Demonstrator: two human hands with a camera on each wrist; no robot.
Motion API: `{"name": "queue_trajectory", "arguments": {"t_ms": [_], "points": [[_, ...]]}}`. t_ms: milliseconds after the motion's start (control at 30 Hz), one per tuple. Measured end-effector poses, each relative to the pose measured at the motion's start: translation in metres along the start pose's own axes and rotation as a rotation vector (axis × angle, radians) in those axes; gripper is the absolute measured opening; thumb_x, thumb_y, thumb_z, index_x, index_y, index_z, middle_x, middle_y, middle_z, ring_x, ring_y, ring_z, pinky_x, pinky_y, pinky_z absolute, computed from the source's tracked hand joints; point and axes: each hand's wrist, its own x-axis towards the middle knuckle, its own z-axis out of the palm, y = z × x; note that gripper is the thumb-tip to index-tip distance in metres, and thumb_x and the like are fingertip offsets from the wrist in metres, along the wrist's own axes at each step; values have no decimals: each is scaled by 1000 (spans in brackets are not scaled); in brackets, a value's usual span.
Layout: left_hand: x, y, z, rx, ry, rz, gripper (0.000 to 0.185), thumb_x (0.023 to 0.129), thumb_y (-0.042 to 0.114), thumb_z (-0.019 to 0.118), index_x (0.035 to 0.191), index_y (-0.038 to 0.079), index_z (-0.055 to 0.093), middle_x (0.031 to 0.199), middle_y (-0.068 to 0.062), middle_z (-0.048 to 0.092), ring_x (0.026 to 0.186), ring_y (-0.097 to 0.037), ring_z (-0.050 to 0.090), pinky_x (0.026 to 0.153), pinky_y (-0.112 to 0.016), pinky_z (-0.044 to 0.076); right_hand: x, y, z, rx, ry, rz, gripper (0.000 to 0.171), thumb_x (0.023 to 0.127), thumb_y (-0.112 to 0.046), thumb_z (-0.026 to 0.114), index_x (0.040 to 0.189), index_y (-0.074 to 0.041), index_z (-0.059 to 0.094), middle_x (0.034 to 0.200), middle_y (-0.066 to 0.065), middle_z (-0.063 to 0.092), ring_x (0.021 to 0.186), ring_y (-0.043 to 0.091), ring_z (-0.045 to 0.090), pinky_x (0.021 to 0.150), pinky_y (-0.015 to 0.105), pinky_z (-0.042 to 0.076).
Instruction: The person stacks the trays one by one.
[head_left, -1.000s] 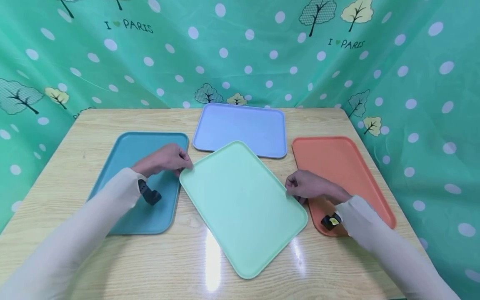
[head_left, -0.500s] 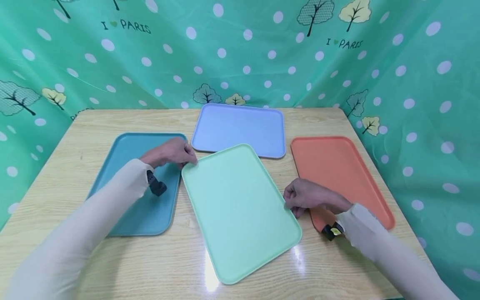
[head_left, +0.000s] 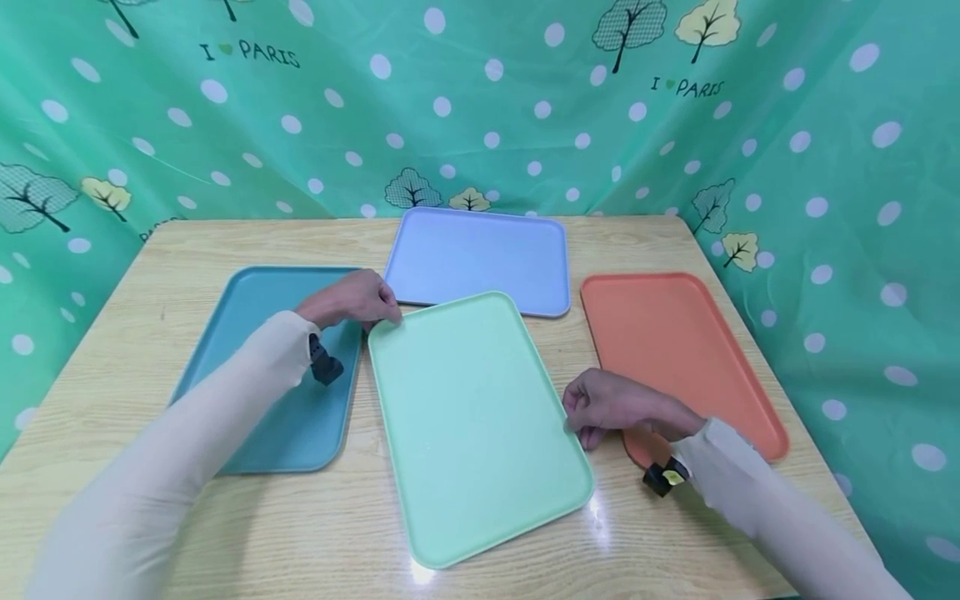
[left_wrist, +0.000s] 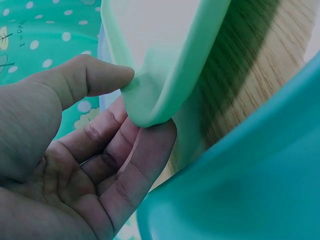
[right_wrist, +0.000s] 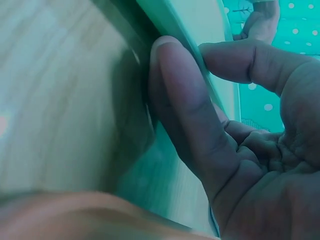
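Note:
A light green tray point(head_left: 480, 433) is held between my two hands, tilted a little clockwise from straight in the head view. My left hand point(head_left: 356, 297) pinches its far left corner, thumb on top and fingers beneath, as the left wrist view shows on the tray's corner point(left_wrist: 150, 95). On the right long edge, my right hand point(head_left: 618, 404) pinches the rim between thumb and fingers. In the right wrist view the tray's edge point(right_wrist: 175, 25) stands off the wooden surface, with fingertips point(right_wrist: 180, 75) under it.
A teal tray point(head_left: 300, 442) lies on the left of the wooden table point(head_left: 315, 533), under my left forearm. An orange tray point(head_left: 675, 333) lies at the right, partly behind my right wrist. A blue tray point(head_left: 480, 254) sits at the back before the green dotted curtain point(head_left: 480, 100).
The green tray has turned clockwise in the head view, its near corner swinging left. My left hand has moved away and rightward; my right hand has come nearer. Both keep their grip.

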Motion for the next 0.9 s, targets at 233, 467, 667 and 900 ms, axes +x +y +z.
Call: {"name": "queue_trajectory", "arguments": {"t_ms": [233, 467, 667, 900], "points": [[3, 5, -2, -3, -4, -5, 14, 85, 21, 70, 83, 8, 76, 61, -2, 62, 57, -18, 55, 63, -32, 47, -4, 2, 8, 32, -21, -7, 10, 84, -3, 68, 81, 0, 58, 64, 10, 67, 56, 16, 67, 58, 33, 61], [8, 9, 1, 10, 17, -1, 13, 84, 21, 72, 82, 9, 76, 58, 0, 55, 54, -15, 45, 56, -29, 40, -8, 4, 13, 100, -32, 2, 14, 83, -4, 71, 79, 0, 58, 65, 11, 68, 57, 17, 68, 58, 32, 60], [9, 10, 2, 5, 16, 16, 12, 85, 20, 71, 84, 9, 77, 56, 0, 54, 51, -13, 44, 55, -28, 39, -5, 5, 14, 136, -13, 0, 14, 84, -4, 71, 85, 2, 59, 66, 10, 67, 58, 16, 68, 58, 31, 60], [9, 12, 4, -3, 13, 47, 11, 84, 18, 70, 81, 10, 77, 54, 0, 55, 49, -11, 42, 56, -28, 40, 3, 6, 11, 157, -3, 2, 12, 86, -4, 69, 86, 3, 60, 67, 10, 67, 59, 16, 68, 59, 30, 61]]}}
